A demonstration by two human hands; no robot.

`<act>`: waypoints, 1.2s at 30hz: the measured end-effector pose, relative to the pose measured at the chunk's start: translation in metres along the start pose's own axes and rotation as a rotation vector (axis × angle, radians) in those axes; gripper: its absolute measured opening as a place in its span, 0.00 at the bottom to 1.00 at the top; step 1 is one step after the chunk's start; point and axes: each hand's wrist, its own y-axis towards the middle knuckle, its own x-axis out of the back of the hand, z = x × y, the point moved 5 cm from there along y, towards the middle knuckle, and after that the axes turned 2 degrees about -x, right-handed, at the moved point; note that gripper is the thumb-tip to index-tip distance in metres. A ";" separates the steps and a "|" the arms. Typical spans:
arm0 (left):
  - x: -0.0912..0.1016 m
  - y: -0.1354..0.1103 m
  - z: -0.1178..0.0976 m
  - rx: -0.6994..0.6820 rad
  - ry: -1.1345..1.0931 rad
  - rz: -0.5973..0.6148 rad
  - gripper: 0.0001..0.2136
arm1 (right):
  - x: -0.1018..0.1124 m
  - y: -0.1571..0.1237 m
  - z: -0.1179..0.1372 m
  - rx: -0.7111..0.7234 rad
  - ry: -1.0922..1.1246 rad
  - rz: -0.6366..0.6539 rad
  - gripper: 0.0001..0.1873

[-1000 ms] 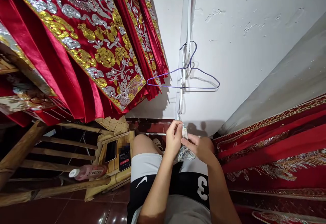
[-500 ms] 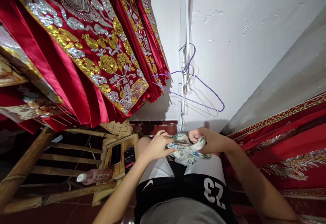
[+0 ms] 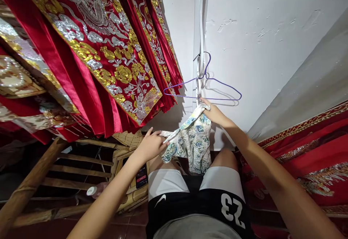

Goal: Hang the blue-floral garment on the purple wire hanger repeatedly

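Observation:
A small white garment with a blue and yellow floral print (image 3: 197, 143) hangs stretched between my hands above my lap. My left hand (image 3: 152, 145) grips a thin strap-like end at its left side. The upper right edge is pinched in my right hand (image 3: 214, 114), which is raised higher, just under a purple wire hanger (image 3: 223, 98). The hanger is hooked on a white strap (image 3: 201, 25) against the wall, and nothing hangs on it. Whether my right fingertips touch the hanger or the strap behind it, I cannot tell.
Red embroidered garments (image 3: 123, 70) hang at the left, and more red cloth (image 3: 312, 152) is at the right. A bamboo chair (image 3: 73, 183) holds a lit phone (image 3: 141, 179) and a bottle with a white cap (image 3: 92, 191). Ahead is the white wall (image 3: 258, 61).
From bunched over my lap, the garment has been lifted and spread out. My right hand has risen toward the hanger, and my left hand has moved leftward. The hanger has turned flatter to view.

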 end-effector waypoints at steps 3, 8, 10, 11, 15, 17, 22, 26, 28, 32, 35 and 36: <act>-0.002 0.004 0.011 0.036 -0.012 0.012 0.11 | -0.017 0.002 -0.019 -0.020 0.007 0.036 0.19; 0.012 0.008 0.011 0.029 -0.055 -0.041 0.18 | 0.000 -0.015 -0.025 -0.005 -0.051 -0.143 0.32; 0.017 0.011 0.007 0.038 -0.091 -0.077 0.18 | 0.013 -0.016 -0.017 0.028 -0.088 -0.240 0.35; 0.019 0.012 0.004 0.039 -0.115 -0.094 0.18 | 0.018 -0.014 -0.013 0.044 -0.100 -0.284 0.36; 0.024 0.018 -0.006 0.027 -0.185 -0.163 0.17 | 0.027 0.000 -0.005 0.001 -0.160 -0.281 0.31; 0.023 0.019 -0.006 0.029 -0.180 -0.171 0.17 | 0.022 0.004 -0.008 -0.032 -0.161 -0.203 0.21; 0.018 0.019 0.010 0.083 -0.176 -0.185 0.18 | 0.010 -0.005 -0.016 -0.048 -0.085 -0.136 0.07; 0.030 0.023 0.016 0.103 -0.221 -0.273 0.17 | 0.016 -0.028 -0.009 -0.049 -0.020 -0.173 0.07; 0.045 0.029 0.006 0.041 -0.252 -0.360 0.15 | 0.026 -0.041 -0.002 -0.043 -0.038 -0.212 0.07; 0.071 0.048 -0.015 -0.047 -0.350 -0.502 0.12 | 0.047 -0.062 0.016 -0.022 -0.071 -0.248 0.08; 0.076 0.063 -0.012 0.093 -0.472 -0.487 0.12 | 0.051 -0.070 0.028 -0.028 -0.075 -0.218 0.08; 0.075 0.066 -0.008 0.146 -0.489 -0.470 0.12 | 0.052 -0.071 0.031 -0.036 -0.083 -0.210 0.08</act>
